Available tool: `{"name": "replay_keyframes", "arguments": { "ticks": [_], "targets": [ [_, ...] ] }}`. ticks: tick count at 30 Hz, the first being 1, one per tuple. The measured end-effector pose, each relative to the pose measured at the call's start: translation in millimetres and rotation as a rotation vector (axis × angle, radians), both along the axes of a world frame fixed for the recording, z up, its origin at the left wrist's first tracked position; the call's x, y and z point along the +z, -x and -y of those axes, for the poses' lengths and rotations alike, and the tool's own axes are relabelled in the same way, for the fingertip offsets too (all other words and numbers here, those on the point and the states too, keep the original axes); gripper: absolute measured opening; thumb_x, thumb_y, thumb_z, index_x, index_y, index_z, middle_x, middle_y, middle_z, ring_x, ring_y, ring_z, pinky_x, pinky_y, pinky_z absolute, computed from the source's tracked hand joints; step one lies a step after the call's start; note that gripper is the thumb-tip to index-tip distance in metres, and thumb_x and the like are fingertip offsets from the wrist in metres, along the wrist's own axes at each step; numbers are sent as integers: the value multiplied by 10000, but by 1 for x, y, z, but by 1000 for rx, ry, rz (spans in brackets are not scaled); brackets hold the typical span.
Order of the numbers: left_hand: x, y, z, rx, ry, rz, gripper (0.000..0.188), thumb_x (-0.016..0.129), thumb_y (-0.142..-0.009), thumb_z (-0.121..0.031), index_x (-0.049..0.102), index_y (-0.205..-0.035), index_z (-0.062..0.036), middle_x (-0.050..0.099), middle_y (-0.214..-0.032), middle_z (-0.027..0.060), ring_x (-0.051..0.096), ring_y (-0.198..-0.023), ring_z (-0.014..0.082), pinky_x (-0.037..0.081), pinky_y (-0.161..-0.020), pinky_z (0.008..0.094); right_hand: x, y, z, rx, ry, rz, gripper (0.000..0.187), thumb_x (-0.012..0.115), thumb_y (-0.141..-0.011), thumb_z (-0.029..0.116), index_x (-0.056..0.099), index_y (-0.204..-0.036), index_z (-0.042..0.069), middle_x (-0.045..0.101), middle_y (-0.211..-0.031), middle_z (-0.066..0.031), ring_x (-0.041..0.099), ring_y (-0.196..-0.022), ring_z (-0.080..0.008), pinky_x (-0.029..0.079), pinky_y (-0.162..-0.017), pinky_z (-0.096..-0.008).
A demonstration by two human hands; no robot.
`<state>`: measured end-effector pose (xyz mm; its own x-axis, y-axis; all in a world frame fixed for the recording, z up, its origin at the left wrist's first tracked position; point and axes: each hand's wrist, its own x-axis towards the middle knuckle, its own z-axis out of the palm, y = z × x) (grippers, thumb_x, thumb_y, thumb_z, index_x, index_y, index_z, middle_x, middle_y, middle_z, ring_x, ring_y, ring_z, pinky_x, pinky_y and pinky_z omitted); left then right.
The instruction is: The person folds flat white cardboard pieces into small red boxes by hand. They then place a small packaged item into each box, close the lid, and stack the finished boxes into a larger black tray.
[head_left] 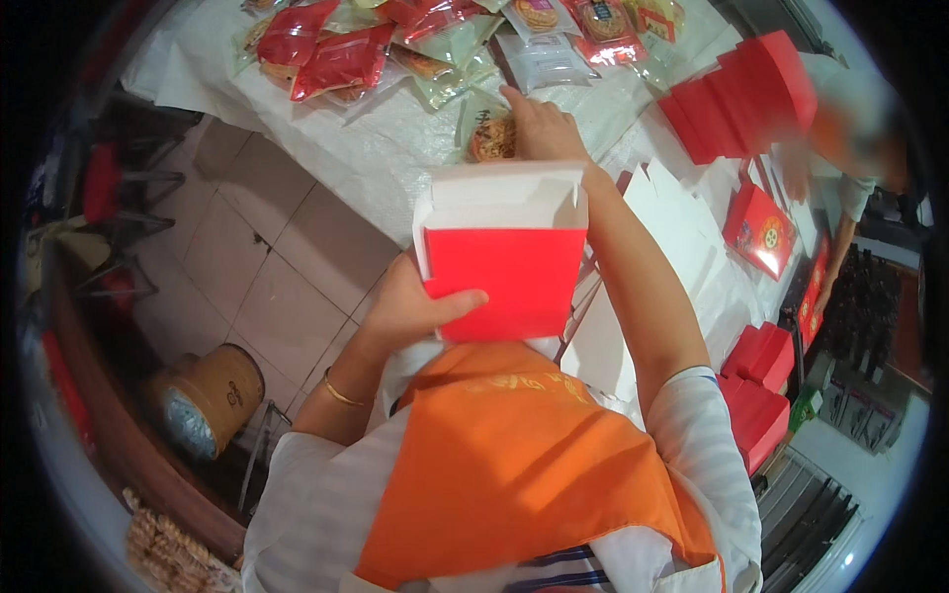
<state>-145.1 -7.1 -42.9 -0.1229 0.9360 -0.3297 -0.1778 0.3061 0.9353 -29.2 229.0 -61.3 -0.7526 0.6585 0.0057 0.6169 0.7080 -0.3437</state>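
Observation:
My left hand (pixel 420 304) grips a red paper box (pixel 509 282) by its lower left side, thumb across the front. The box is upright in front of my chest, its top open and its white inside showing. Just beyond the box, my right hand (pixel 549 130) has its fingers at a clear snack packet (pixel 491 134) with brown pieces inside. That packet seems to be held along its right edge; my thumb is hidden. Past it lies a pile of wrapped snacks, among them a red packet (pixel 343 63) and a silver-white packet (pixel 544 61).
Stacked red boxes (pixel 736 99) stand at the far right, beside a blurred person (pixel 855 124). Flat white card sheets (pixel 657 237) lie under my right forearm. More red boxes (pixel 759 366) sit at the right. A brown bin (pixel 225 390) stands on the tiled floor at the left.

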Motion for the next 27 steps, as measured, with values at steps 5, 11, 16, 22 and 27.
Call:
{"name": "replay_keyframes", "arguments": {
  "ticks": [5,11,16,22,27],
  "targets": [
    [3,-14,3,22,13,62,400,787,-767,-108,666,-1121,34,724,-1027,112,675,-942,147,548,-831,317,12,-14,-2,-36,244,32,495,826,-752,340,605,-1045,8,714,-917,-195,697,-891,-356,534,-772,-424],
    [-9,-17,3,-116,59,43,542,783,-766,-96,576,-1252,30,675,-1138,109,634,-1044,164,526,-887,332,85,-107,10,-300,41,-667,393,719,-884,116,557,-1220,-8,680,-1077,-108,659,-993,-185,519,-856,-322],
    [-5,-36,0,-128,-53,81,507,809,-748,-132,637,-1198,25,722,-1024,90,671,-963,148,554,-822,322,152,-124,72,147,-37,-461,672,831,-766,163,487,-1328,35,649,-1080,-137,658,-938,-275,516,-854,-382],
    [0,-46,4,-282,-42,98,497,805,-754,-85,619,-1197,41,710,-1053,98,668,-944,132,562,-784,301,160,-117,99,223,-25,-167,406,787,-776,204,554,-1095,111,613,-780,-46,621,-820,-253,453,-738,-370],
    [3,-52,7,-319,-10,161,510,808,-748,-69,614,-1206,44,701,-1088,107,665,-975,142,559,-798,304,158,-127,113,245,-111,-106,415,774,-793,232,610,-1148,93,623,-1069,-103,583,-1057,-284,469,-840,-395]
  ]
}}
